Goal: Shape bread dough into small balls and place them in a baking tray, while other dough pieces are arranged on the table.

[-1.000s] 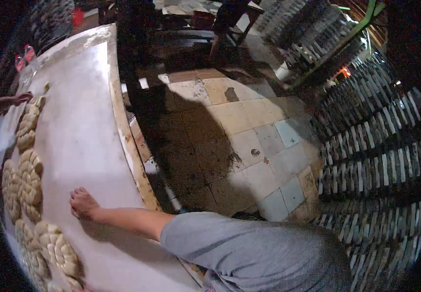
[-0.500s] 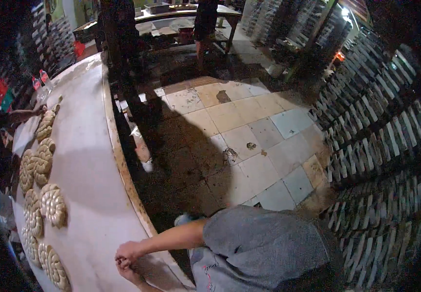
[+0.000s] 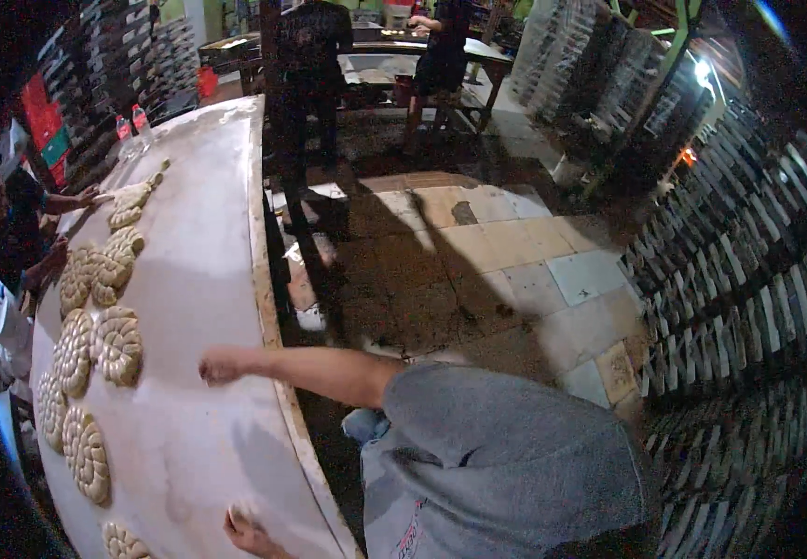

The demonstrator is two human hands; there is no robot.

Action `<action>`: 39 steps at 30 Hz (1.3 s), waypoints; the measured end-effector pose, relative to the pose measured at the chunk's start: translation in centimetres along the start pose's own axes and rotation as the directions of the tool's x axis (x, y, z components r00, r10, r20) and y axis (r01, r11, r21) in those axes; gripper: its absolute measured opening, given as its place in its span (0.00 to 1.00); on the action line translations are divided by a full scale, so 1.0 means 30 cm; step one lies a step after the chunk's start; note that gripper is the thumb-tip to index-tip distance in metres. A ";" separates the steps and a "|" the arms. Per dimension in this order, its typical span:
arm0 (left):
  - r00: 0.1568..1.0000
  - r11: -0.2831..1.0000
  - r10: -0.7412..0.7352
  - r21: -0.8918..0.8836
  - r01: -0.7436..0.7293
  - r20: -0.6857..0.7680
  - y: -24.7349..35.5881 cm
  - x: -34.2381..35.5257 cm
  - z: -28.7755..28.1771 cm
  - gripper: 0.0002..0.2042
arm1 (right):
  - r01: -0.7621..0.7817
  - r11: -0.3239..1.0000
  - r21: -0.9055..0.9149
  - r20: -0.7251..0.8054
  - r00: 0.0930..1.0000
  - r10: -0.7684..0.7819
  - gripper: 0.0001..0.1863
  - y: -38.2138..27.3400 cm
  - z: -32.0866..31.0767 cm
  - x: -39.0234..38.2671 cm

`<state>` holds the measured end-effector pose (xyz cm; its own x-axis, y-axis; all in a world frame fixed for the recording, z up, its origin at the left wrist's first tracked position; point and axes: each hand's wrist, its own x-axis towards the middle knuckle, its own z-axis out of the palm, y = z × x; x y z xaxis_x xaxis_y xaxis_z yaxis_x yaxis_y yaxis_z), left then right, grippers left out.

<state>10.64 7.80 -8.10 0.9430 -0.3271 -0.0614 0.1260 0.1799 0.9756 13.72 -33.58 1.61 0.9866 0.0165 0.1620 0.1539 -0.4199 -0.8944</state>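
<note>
Over the pale, flour-dusted tabletop (image 3: 198,307), my right hand (image 3: 226,366) is stretched out with its fingers curled in. Whatever it may hold is hidden. Lower down, near the table's front edge, my left hand (image 3: 247,533) has its fingers bent toward the thumb, slightly blurred, and its contents cannot be made out. Left of my right hand lies a scalloped round of dough pieces (image 3: 116,345). Several similar rounds run along the table's far side, including a dough round (image 3: 85,455) and one partly cut off at the bottom, a dough cluster (image 3: 124,540).
At the left, a co-worker's hand (image 3: 73,199) is by a dough strip (image 3: 131,200). Two bottles (image 3: 131,126) stand at the table's end. People (image 3: 315,74) work at a back table. Tall slatted stacks (image 3: 730,270) line the right side, beyond the tiled floor (image 3: 506,256).
My hands, together half a second ago, are now apart: the right has moved up and slightly left, the left down. The view has shifted, so more of the co-worker shows.
</note>
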 end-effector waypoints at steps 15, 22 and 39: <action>0.675 0.492 0.375 0.754 0.436 -0.635 0.106 0.311 0.351 0.07 | -0.121 0.792 -0.598 -0.243 0.969 -0.036 0.22 0.175 -0.369 0.230; 0.646 0.288 0.411 0.764 0.577 -0.643 0.104 0.262 0.682 0.05 | -0.016 0.849 -0.529 -0.167 0.982 -0.085 0.07 0.136 -0.112 0.275; 0.338 0.495 0.388 0.503 0.708 -0.858 0.104 0.229 0.620 0.05 | 0.105 0.867 -0.488 -0.092 0.981 -0.171 0.08 0.391 -0.207 0.375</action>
<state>11.78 -11.12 -1.55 0.6319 0.7547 0.1765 0.5752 -0.6093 0.5458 26.30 -43.95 -4.46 0.9367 0.0048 0.3501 0.2114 -0.8047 -0.5547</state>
